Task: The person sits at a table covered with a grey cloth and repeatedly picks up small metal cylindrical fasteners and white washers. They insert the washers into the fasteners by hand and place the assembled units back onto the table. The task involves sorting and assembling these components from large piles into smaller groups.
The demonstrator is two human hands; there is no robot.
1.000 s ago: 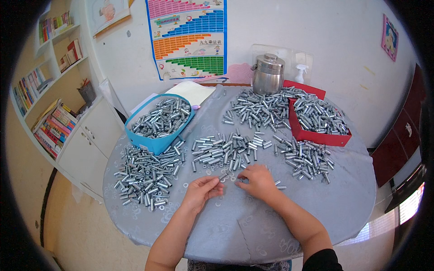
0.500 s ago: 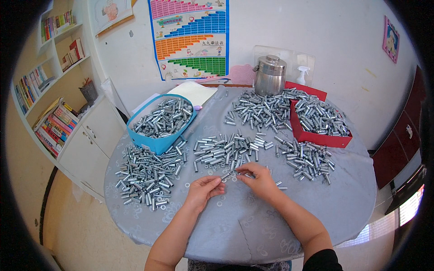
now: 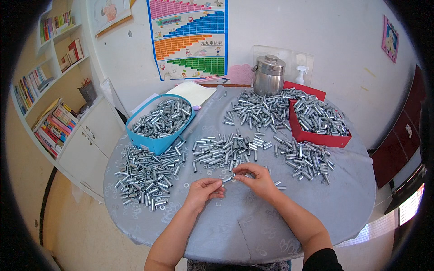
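I sit at a round table (image 3: 316,217) under a grey patterned cloth, facing a white wall (image 3: 325,40) with a coloured chart poster (image 3: 190,38), white bookshelves (image 3: 49,77) and a cabinet (image 3: 88,149) to my left, dark red furniture (image 3: 402,140) right, over beige floor (image 3: 86,235).

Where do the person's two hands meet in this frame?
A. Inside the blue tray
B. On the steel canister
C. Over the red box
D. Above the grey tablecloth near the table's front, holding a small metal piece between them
D: the left hand and right hand pinch a small metal piece over the grey tablecloth, clear of both containers.
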